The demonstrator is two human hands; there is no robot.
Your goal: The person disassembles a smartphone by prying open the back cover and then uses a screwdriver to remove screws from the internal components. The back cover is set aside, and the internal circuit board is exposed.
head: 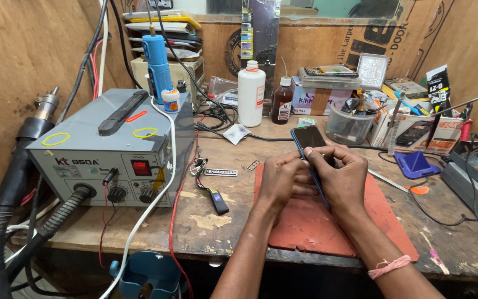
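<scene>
Plywood walls enclose a worn wooden tabletop (222,221), seen from above.

Packages and labels: a white and blue carton (311,99) is set at 12 o'clock against the back wall; a white and orange box (416,133) is lying at 2 o'clock; a black and white packet (438,86) is propped upright behind it. Two yellow rubber bands are laid on the lid of the grey rework station (112,144) at 9 o'clock, whose front panel carries a red switch and two black knobs.

Containers: a white plastic bottle (250,88) with a red collar is placed at 12 o'clock, contents not visible; a brown bottle (282,102) with a white cap stands just beside it on its right; a clear tub (347,127) at 1 o'clock is filled with small tools and parts; a small white jar (170,101) with a blue cap is set on the station lid, beside a blue handpiece (156,66) held upright.

Central item: a dark smartphone (309,145) is held tilted on edge over a red work mat (316,221) at the middle of the tabletop. It is gripped from the left by the left hand (282,180) and from the right by the right hand (341,177), both closed around its lower half, fingertips meeting along its edge. The upper half of the smartphone is exposed at 12 o'clock from the hands. A pink band is worn on the right wrist.
</scene>
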